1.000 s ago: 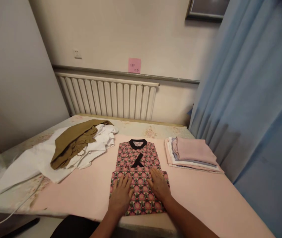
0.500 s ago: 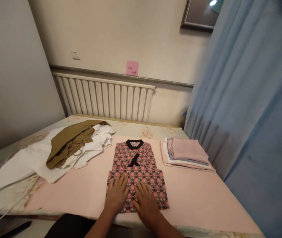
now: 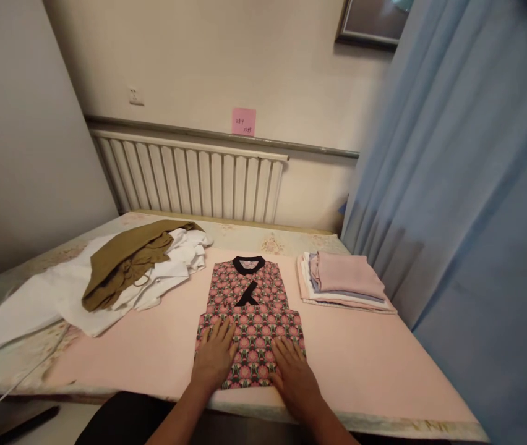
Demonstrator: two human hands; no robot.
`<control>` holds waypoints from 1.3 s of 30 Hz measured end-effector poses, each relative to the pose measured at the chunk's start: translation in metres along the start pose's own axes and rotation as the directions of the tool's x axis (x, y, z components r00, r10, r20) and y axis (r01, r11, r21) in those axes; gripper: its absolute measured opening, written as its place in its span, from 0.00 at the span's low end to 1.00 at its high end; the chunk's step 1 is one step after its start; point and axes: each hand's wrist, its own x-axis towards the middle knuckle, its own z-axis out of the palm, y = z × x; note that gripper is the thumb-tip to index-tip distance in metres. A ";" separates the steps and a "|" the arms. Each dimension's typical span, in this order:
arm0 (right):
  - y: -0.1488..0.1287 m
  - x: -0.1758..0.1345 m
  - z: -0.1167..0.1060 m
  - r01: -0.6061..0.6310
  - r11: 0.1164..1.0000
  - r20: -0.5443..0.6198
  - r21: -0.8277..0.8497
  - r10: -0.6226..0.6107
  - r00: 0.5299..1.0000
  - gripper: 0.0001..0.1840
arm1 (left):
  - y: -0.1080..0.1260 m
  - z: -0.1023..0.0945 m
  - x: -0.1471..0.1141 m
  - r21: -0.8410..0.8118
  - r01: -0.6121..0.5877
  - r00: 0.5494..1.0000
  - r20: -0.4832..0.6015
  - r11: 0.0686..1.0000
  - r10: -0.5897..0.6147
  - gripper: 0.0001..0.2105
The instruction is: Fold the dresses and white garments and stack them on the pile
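A patterned shirt (image 3: pixel 252 346) in pink, green and black lies folded on a pink cloth (image 3: pixel 360 364). Its black collar points toward the wall, and black trim crosses its upper front. My left hand (image 3: pixel 214 352) rests flat on the lower left part of the shirt, fingers stretched out. On the lower right part lies my right hand (image 3: pixel 295 371), also flat with the fingers apart. Both palms cover bits of the shirt's near corners.
To the left is a loose heap of white garments (image 3: pixel 73 290) with an olive-brown garment (image 3: pixel 124 259) on top. Folded clothes (image 3: pixel 349 275) are stacked at the right. A radiator (image 3: pixel 198 179) stands behind the table, a blue curtain (image 3: pixel 435 167) hangs at the right, and a white cord (image 3: pixel 17 383) trails at the left.
My right hand has slid to the right across the shirt, toward its side edge. The left hand stays in nearly the same place on the shirt. The view has shifted slightly.
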 end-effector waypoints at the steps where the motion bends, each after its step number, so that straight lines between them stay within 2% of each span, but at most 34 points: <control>1: 0.003 -0.003 0.000 0.015 1.000 -0.004 -0.004 -0.015 1.000 0.32 | 0.000 0.000 0.000 0.002 -0.003 1.000 -0.003 1.000 0.003 0.24; 10: 0.014 -0.031 -0.003 0.066 0.997 -0.078 -0.030 -0.068 0.995 0.36 | -0.004 0.007 0.001 -0.006 -0.024 0.999 -0.037 1.000 0.024 0.24; 17: 0.020 -0.035 0.007 0.070 0.997 -0.195 -0.019 -0.073 0.978 0.32 | -0.003 0.007 0.002 -0.006 -0.017 1.000 -0.023 1.000 0.017 0.24; 25: 0.017 -0.035 0.007 0.077 0.995 -0.237 -0.064 -0.090 0.967 0.28 | 0.000 0.002 0.003 0.009 0.009 1.000 0.013 1.000 -0.009 0.23; 30: 0.013 -0.035 0.003 0.072 0.994 -0.245 -0.082 -0.090 0.965 0.28 | 0.028 -0.005 0.007 0.012 0.063 0.998 0.008 0.998 -0.063 0.22; 35: 0.012 -0.035 0.003 0.069 0.992 -0.234 -0.104 -0.092 0.968 0.27 | 0.077 -0.003 0.007 -0.071 -0.055 0.998 0.006 0.996 0.055 0.23; 39: 0.012 -0.035 0.003 0.068 0.992 -0.236 -0.107 -0.092 0.967 0.27 | 0.093 0.008 0.001 -0.128 -0.112 0.993 0.019 0.985 0.115 0.23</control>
